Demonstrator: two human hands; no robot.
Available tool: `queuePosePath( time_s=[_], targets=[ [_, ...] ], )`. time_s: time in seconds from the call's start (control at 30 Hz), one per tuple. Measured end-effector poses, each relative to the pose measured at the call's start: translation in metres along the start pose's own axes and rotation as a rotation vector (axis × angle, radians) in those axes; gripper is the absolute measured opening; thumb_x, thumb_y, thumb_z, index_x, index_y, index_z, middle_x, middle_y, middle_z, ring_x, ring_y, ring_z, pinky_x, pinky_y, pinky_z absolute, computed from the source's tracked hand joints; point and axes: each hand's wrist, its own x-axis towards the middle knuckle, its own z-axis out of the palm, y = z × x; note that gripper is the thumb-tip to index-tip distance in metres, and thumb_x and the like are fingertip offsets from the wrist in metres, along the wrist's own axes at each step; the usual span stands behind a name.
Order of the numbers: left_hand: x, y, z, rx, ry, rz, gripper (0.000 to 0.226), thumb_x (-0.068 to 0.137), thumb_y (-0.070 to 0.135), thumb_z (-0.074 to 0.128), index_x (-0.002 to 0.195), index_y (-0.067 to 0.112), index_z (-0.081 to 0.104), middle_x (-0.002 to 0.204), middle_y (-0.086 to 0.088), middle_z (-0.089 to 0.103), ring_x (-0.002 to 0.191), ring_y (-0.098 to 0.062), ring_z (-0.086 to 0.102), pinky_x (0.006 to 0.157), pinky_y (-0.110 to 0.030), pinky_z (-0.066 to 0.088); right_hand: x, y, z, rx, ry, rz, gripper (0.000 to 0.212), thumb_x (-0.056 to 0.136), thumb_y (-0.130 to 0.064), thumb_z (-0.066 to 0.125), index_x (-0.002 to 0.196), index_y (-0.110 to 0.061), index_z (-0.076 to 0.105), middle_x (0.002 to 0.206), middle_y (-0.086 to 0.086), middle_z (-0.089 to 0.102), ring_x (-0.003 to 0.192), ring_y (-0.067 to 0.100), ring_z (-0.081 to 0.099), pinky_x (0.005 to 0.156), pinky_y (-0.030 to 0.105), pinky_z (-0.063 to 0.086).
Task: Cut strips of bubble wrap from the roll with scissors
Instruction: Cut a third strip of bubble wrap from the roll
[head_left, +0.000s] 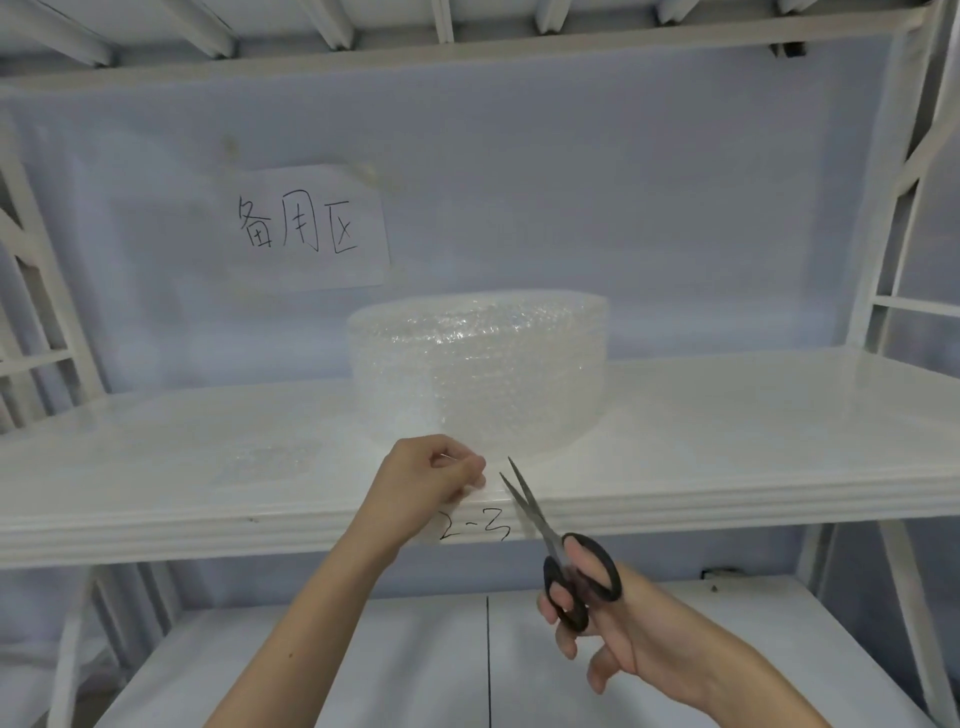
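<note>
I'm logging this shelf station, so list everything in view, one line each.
bubble wrap roll: one, clear, standing on the middle shelf.
cut bubble wrap piece: one, clear, flat on the shelf left of the roll.
scissors: one, black handles, blades open, near the shelf edge.
paper sign: one, white, handwritten, on the back wall.
shelf: white, "2-3" written on its front edge.
left hand: fingers pinching the wrap's loose end.
right hand: holding the scissors.

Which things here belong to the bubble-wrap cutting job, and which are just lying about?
Job: bubble wrap roll; scissors, blades apart, in right hand; left hand pinching the wrap's loose end.
Lying about: paper sign on the wall; handwritten label on the shelf edge.
</note>
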Motion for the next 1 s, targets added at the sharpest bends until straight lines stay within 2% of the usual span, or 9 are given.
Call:
queuePosePath(
  time_s=[0.17,0.3,0.5,0.6,0.83,1.0],
  targets=[
    [0.005,0.001,-0.004,-0.071,-0.028,-0.051,0.01,0.086,0.014,0.069,0.081,0.007,0.073,0.07,-0.001,0.076,0.057,-0.013,0.057,0.065,-0.025,0.054,0.005,0.001,-0.003,0.015,-0.056,0.057,0.054,0.074,-0.068,0.056,0.069,-0.015,0.053,0.078,0.001,0.057,0.065,0.019,0.054,0.046,0.027,0.044],
    [0.006,0.003,-0.008,-0.126,-0.067,-0.081,0.011,0.087,0.015,0.068,0.087,0.005,0.072,0.07,0.0,0.075,0.057,-0.015,0.052,0.066,-0.028,0.049,0.014,-0.001,0.0,0.025,-0.078,0.075,0.056,0.069,-0.071,0.058,0.069,-0.015,0.053,0.078,0.001,0.057,0.064,0.019,0.054,0.046,0.027,0.046],
    [0.002,0.004,-0.013,-0.142,-0.118,-0.064,0.011,0.089,0.016,0.068,0.085,0.006,0.073,0.073,-0.002,0.074,0.06,-0.012,0.055,0.06,-0.019,0.052,0.036,-0.01,0.011,0.07,-0.11,0.029,0.056,0.073,-0.072,0.052,0.068,-0.016,0.055,0.078,0.002,0.056,0.062,0.019,0.053,0.042,0.025,0.045],
    [-0.001,0.001,-0.014,-0.147,-0.118,-0.054,0.012,0.088,0.016,0.069,0.078,0.013,0.075,0.073,-0.003,0.074,0.061,-0.012,0.058,0.063,-0.02,0.053,0.047,-0.013,0.013,0.087,-0.136,-0.006,0.056,0.072,-0.071,0.055,0.07,-0.016,0.054,0.077,0.002,0.056,0.062,0.02,0.052,0.04,0.025,0.045],
    [-0.003,-0.003,-0.012,-0.14,-0.099,-0.008,0.011,0.087,0.013,0.071,0.076,0.012,0.073,0.072,-0.005,0.074,0.073,-0.014,0.069,0.074,-0.025,0.055,0.055,-0.007,0.009,0.054,-0.109,-0.146,0.05,0.071,-0.062,0.059,0.069,-0.013,0.05,0.071,0.001,0.052,0.055,0.018,0.048,0.041,0.025,0.043],
    [-0.003,-0.003,-0.015,-0.162,-0.13,-0.022,0.007,0.088,0.012,0.07,0.085,0.005,0.071,0.075,-0.007,0.072,0.065,-0.007,0.068,0.065,-0.016,0.052,0.055,-0.005,0.009,0.047,-0.059,-0.201,0.045,0.07,-0.052,0.066,0.067,-0.011,0.046,0.066,0.002,0.048,0.043,0.014,0.043,0.037,0.024,0.04]
  ],
)
